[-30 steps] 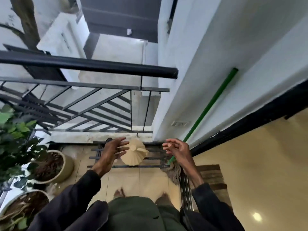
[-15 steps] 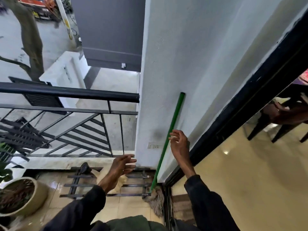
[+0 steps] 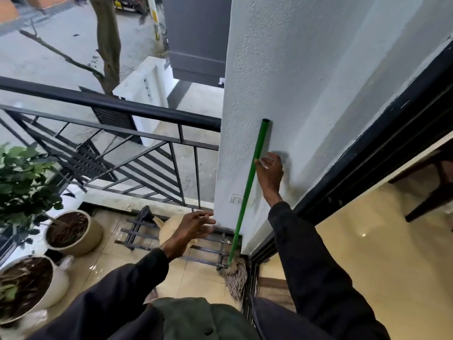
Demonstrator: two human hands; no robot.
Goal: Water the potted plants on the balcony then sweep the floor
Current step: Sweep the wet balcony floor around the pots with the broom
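Floor [image 3: 107, 258] of the balcony wet and glossy beside the two potted plants [image 3: 73, 231] at its left edge: watering judged done, sweeping not begun. Narrow room between railing [image 3: 110, 104] and wall [image 3: 306, 94]. Green-handled mop [image 3: 247, 192] propped in the right corner. Right hand [image 3: 269, 171] spread, fingertips at the handle, not wrapped; left hand [image 3: 193, 224] loose, empty.

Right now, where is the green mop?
In the head view, right of centre, the green mop leans on the white wall, its head on the floor, the right hand beside its handle.
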